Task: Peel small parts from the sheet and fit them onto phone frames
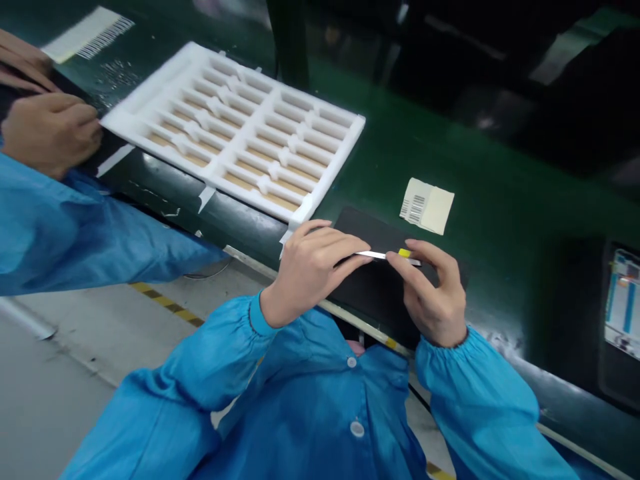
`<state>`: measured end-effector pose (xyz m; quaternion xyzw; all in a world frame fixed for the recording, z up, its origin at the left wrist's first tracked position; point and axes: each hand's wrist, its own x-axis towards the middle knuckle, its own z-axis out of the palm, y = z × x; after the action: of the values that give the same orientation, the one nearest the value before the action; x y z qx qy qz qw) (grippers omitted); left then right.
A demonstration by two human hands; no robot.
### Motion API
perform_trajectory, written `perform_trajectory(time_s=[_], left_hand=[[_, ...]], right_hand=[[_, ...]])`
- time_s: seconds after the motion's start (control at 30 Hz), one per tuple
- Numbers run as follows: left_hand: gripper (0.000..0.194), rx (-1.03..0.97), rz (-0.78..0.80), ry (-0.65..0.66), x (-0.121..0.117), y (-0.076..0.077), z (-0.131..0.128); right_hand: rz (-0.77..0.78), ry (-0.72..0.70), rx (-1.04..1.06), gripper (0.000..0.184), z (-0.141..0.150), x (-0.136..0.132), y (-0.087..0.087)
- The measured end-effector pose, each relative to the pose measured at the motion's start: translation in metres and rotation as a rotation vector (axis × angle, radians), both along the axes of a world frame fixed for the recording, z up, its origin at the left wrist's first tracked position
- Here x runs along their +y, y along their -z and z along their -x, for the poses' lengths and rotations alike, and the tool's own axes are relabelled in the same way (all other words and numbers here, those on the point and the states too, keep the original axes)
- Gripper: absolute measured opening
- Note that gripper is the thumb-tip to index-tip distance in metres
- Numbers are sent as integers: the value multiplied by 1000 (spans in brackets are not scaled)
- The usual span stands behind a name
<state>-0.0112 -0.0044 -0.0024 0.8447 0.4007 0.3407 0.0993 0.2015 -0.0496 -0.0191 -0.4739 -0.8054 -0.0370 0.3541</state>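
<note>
Between my two hands is a thin white strip-like piece (374,255), its kind unclear, with a small yellow tab (405,253) at its right end. My left hand (320,263) pinches the left end between thumb and fingers. With thumb and forefinger, my right hand (434,287) grips the right end near the yellow tab. Both hands are just above a black mat (370,227) at the table's near edge, and my fingers hide part of the piece. Beyond the mat lies a cream label sheet (437,210) with printed barcodes.
A white foam tray (150,90) with rows of slots stands left of the mat on the green table (380,157). Another person's hands (53,127) work at the far left, near a second barcode sheet (83,33). A black device with a lit screen (623,300) is at the right.
</note>
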Motion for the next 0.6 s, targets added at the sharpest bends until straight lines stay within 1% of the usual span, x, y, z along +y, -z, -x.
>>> perform_trajectory(time_s=[0.1, 0.17, 0.3, 0.4, 0.5, 0.6], left_hand=[[14, -3, 16, -15, -2, -1, -1], [15, -6, 23, -17, -4, -1, -1], [10, -29, -7, 3, -9, 1, 1], [7, -35, -19, 13, -11, 3, 3], [7, -40, -25, 12, -11, 5, 4], [8, -39, -17, 10, -11, 5, 4]], right_hand=[[-23, -13, -44, 50, 0, 0, -2], [-39, -22, -63, 50, 0, -1, -1], [-65, -52, -103, 55, -5, -4, 6], [-75, -85, -127, 60, -8, -5, 8], [-65, -107, -124, 58, -8, -5, 5], [-6, -116, -56, 55, -5, -4, 2]])
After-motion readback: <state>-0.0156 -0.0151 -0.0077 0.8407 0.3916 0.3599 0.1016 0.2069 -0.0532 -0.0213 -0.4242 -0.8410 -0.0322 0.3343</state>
